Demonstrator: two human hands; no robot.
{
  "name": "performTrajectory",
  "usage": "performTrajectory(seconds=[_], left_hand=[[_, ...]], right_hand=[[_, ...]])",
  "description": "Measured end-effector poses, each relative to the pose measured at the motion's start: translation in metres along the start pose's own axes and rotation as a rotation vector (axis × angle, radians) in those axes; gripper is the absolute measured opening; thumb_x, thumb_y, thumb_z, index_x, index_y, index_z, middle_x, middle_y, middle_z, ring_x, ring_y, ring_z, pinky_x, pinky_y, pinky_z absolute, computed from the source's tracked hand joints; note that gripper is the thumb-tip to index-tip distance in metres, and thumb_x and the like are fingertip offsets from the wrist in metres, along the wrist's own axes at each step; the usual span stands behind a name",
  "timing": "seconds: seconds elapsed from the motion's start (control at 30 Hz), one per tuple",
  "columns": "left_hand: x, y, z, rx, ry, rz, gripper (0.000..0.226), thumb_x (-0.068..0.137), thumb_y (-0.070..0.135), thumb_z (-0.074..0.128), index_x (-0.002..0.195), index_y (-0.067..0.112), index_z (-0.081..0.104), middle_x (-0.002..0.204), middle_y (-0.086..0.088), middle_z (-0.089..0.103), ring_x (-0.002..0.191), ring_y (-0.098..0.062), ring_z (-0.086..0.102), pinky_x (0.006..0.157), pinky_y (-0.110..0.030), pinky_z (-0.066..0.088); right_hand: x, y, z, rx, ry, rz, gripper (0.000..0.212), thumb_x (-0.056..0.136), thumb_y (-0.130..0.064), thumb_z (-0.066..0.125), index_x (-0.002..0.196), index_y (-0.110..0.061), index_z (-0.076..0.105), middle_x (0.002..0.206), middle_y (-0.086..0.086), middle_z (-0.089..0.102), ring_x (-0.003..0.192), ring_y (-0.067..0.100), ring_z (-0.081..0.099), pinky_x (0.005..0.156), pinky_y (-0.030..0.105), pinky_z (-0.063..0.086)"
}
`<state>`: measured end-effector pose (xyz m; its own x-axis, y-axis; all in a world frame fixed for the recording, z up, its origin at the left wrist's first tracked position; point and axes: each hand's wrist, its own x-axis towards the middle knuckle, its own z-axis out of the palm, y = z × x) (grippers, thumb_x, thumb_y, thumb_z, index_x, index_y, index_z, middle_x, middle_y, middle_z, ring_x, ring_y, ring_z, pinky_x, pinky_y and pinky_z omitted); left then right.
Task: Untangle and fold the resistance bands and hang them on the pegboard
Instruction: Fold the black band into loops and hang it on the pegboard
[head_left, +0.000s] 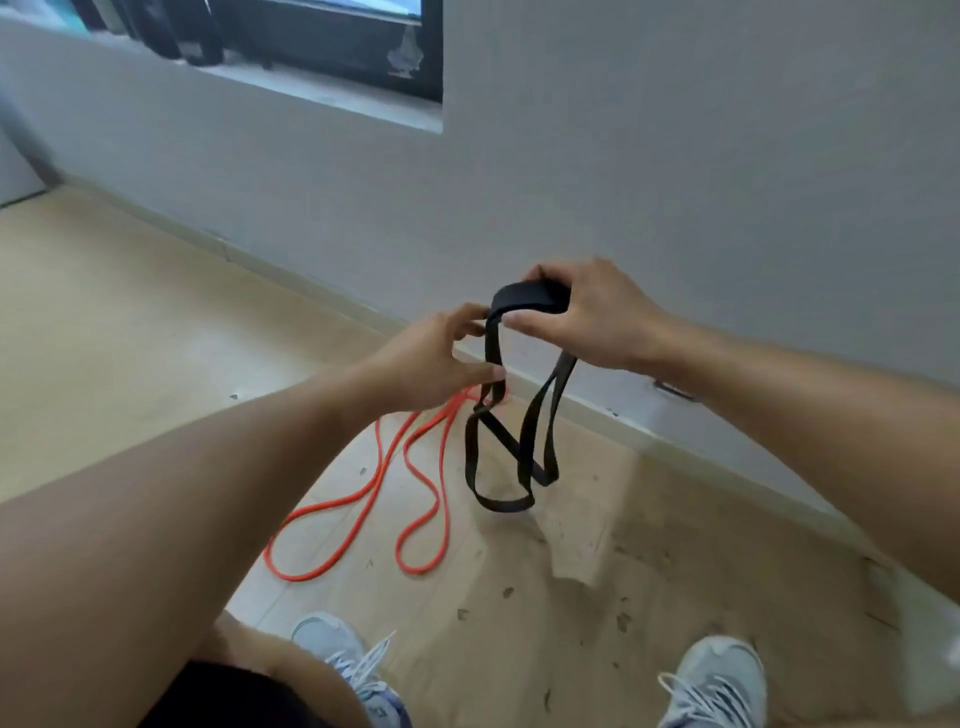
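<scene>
A black resistance band (535, 436) hangs in twisted loops in front of me, above the floor. My right hand (587, 322) grips its folded top between fingers and thumb. My left hand (441, 358) pinches one strand of the black band lower down with thumb and fingertips. An orange band (410, 493) trails from under my left hand down to the floor, where it lies in long loose loops. Whether my left hand also holds the orange band I cannot tell. No pegboard is in view.
A grey wall (675, 156) with a pale skirting board runs close ahead. A dark window (332, 41) sits at the top left above a sill. The wooden floor (130, 338) is scuffed near my two grey sneakers (722, 680).
</scene>
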<state>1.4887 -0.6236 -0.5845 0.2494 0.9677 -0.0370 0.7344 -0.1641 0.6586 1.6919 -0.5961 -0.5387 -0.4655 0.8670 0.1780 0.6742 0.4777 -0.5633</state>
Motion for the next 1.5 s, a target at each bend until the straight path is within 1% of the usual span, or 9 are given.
performTrajectory(seconds=[0.17, 0.3, 0.57, 0.7, 0.83, 1.0, 1.13, 1.3, 1.5], left_hand=[[-0.001, 0.029, 0.006, -0.223, 0.077, 0.128, 0.052, 0.085, 0.041, 0.077, 0.131, 0.030, 0.056, 0.125, 0.011, 0.066, 0.121, -0.006, 0.060, 0.101, -0.034, 0.049], [0.001, 0.045, 0.015, -0.243, 0.002, 0.146, 0.021, 0.087, 0.037, 0.077, 0.099, 0.021, 0.070, 0.092, 0.006, 0.074, 0.082, -0.009, 0.072, 0.069, -0.018, 0.053], [0.005, 0.044, 0.023, -0.153, -0.129, 0.163, 0.024, 0.078, 0.049, 0.080, 0.084, 0.027, 0.075, 0.060, 0.012, 0.064, 0.052, -0.003, 0.052, 0.054, -0.018, 0.037], [0.007, 0.046, 0.021, -0.132, -0.099, 0.216, 0.027, 0.078, 0.050, 0.079, 0.092, 0.028, 0.081, 0.081, -0.002, 0.075, 0.075, -0.028, 0.065, 0.064, -0.040, 0.050], [0.007, 0.049, 0.018, -0.227, -0.026, 0.155, 0.022, 0.083, 0.043, 0.077, 0.093, 0.024, 0.075, 0.084, 0.001, 0.076, 0.077, -0.015, 0.072, 0.068, -0.021, 0.058], [0.005, 0.059, 0.019, -0.493, -0.044, 0.156, 0.024, 0.090, 0.031, 0.071, 0.099, 0.010, 0.067, 0.098, -0.013, 0.074, 0.090, -0.029, 0.075, 0.083, -0.048, 0.063], [0.000, 0.068, 0.020, -0.662, -0.103, 0.181, 0.032, 0.088, 0.029, 0.069, 0.104, 0.002, 0.064, 0.106, -0.023, 0.072, 0.099, -0.033, 0.075, 0.094, -0.048, 0.059], [0.000, 0.080, 0.014, -0.901, -0.039, 0.160, 0.020, 0.086, 0.025, 0.067, 0.099, 0.010, 0.064, 0.100, -0.017, 0.067, 0.099, -0.027, 0.072, 0.089, -0.040, 0.060], [0.005, 0.078, -0.019, -1.211, 0.197, 0.080, 0.008, 0.100, 0.017, 0.057, 0.097, 0.010, 0.058, 0.099, -0.010, 0.070, 0.097, -0.027, 0.071, 0.088, -0.045, 0.060]], right_hand=[[-0.033, 0.003, -0.030, 0.110, 0.107, -0.042, 0.013, 0.093, -0.038, 0.074, 0.093, -0.025, 0.071, 0.071, -0.013, 0.061, 0.063, 0.001, 0.054, 0.060, 0.014, 0.038], [-0.051, 0.024, -0.021, 0.224, 0.115, 0.015, 0.014, 0.097, -0.035, 0.070, 0.101, -0.022, 0.075, 0.079, -0.012, 0.067, 0.072, 0.005, 0.060, 0.071, 0.029, 0.048], [-0.078, 0.063, -0.012, 0.382, 0.106, 0.136, 0.015, 0.098, -0.034, 0.068, 0.106, -0.026, 0.078, 0.099, -0.006, 0.078, 0.100, 0.021, 0.072, 0.098, 0.054, 0.053], [-0.080, 0.062, -0.007, 0.473, 0.097, 0.123, 0.017, 0.091, -0.043, 0.069, 0.102, -0.032, 0.076, 0.097, -0.005, 0.078, 0.099, 0.022, 0.072, 0.094, 0.045, 0.057], [-0.078, 0.060, -0.006, 0.563, 0.104, 0.120, 0.033, 0.082, -0.048, 0.070, 0.109, -0.029, 0.076, 0.097, 0.001, 0.077, 0.093, 0.023, 0.073, 0.080, 0.034, 0.061], [-0.079, 0.060, 0.001, 0.524, 0.041, 0.185, 0.028, 0.082, -0.043, 0.080, 0.110, -0.039, 0.076, 0.103, -0.012, 0.078, 0.098, 0.013, 0.073, 0.094, 0.034, 0.056], [-0.081, 0.056, 0.018, 0.515, -0.089, 0.184, 0.031, 0.085, -0.032, 0.084, 0.112, -0.043, 0.074, 0.111, -0.016, 0.077, 0.105, 0.006, 0.072, 0.090, 0.022, 0.054], [-0.077, 0.060, 0.031, 0.425, -0.157, 0.276, 0.014, 0.085, -0.034, 0.084, 0.087, -0.022, 0.077, 0.085, 0.003, 0.075, 0.075, 0.005, 0.068, 0.062, 0.018, 0.050], [-0.090, 0.096, 0.050, 0.108, -0.400, 0.441, 0.032, 0.074, -0.048, 0.087, 0.072, -0.020, 0.074, 0.067, -0.008, 0.069, 0.068, 0.007, 0.066, 0.067, 0.025, 0.047]])
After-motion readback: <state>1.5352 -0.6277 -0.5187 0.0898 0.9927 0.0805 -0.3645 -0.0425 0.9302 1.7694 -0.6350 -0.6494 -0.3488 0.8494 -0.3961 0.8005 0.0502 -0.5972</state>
